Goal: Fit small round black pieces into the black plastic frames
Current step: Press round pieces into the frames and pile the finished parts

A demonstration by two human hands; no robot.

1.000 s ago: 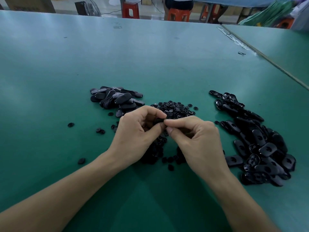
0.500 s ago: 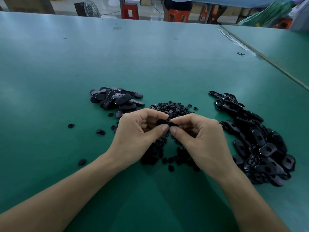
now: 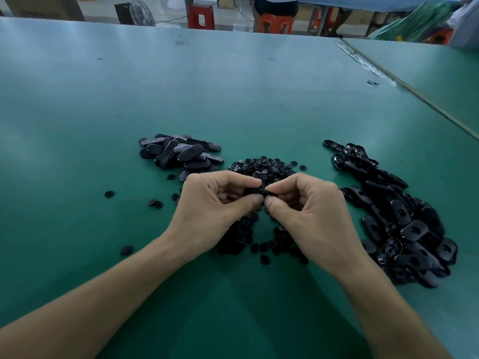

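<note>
Pinching: black frame [image 3: 255, 191], both my hands
left grip [image 3: 215, 203]: closed on frame
right grip [image 3: 308, 206]: closed on frame
desk [image 3: 233, 99]: piles around

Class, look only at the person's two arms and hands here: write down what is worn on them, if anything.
Nothing is worn. Both forearms are bare as far as the picture's lower edge, with no sleeve showing. The left hand and right hand have no gloves, and no rings, watch or wristband can be seen. The visible thumbnails are short and unpainted.
</note>
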